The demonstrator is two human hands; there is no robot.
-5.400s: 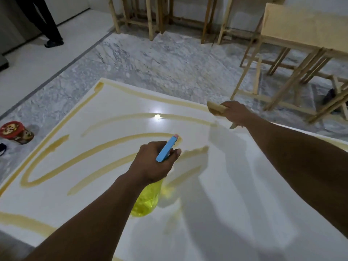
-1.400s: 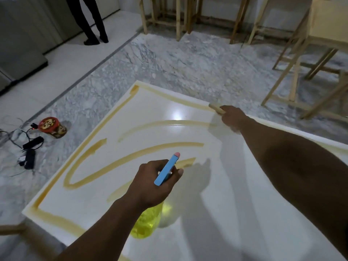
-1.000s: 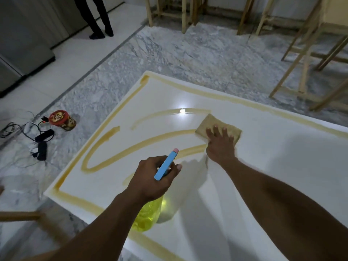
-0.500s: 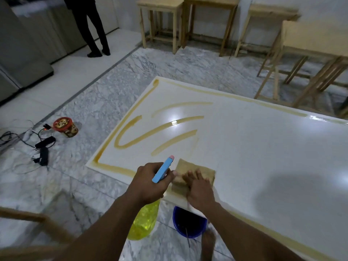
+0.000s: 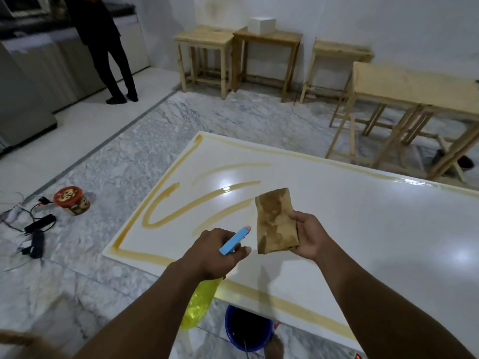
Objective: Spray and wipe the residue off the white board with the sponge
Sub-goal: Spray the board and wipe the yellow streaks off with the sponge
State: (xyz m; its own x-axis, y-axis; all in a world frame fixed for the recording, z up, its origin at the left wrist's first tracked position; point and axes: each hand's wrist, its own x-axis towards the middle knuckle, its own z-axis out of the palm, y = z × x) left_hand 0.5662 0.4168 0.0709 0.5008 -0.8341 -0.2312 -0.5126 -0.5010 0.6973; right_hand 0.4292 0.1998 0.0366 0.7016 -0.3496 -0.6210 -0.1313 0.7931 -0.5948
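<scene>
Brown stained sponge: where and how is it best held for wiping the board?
Being a thin, flat slab, the flat brown stained sponge is probably best taken across its broad face from above, palm flat, fingers spread. The right hand grips only its right edge, holding it upright above the white board; that grip would likely fold under pressure.

white board (image 5: 363, 242): yellow residue streaks (image 5: 145, 256) | marble floor (image 5: 129, 164): tin (image 5: 72, 200), blue bucket (image 5: 230, 332)

Left hand (image 5: 216, 255) grips yellow spray bottle with blue trigger head (image 5: 234, 240) above the near edge of the glossy white board (image 5: 363, 229). Right hand (image 5: 309, 235) holds stained brown sponge (image 5: 276, 220) lifted off the board. Yellow-brown residue streaks (image 5: 181, 211) on the board's left part. Blue bucket (image 5: 247, 330) on the floor near.
</scene>
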